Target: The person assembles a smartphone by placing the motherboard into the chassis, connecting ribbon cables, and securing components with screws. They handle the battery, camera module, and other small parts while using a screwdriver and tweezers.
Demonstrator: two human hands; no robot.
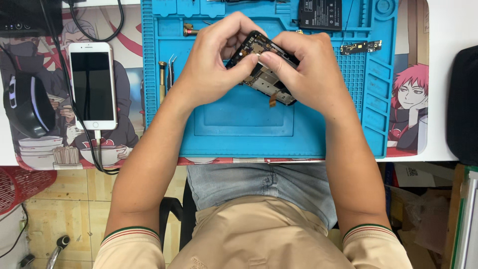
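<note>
Head view: left hand [211, 69] and right hand [308, 69] each grip closed on opened phone [264, 74] between them.

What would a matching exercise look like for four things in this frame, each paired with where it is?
Things:
1. opened phone body
2. white phone
3. black battery
4. small circuit strip

Places:
A. far edge of the blue mat, beyond the hands
B. on the illustrated desk mat, left of the blue mat, cable plugged in
C. on the blue mat, just right of the right hand
D. held between the left hand and the right hand

Pairs: 1-D, 2-B, 3-A, 4-C
</note>
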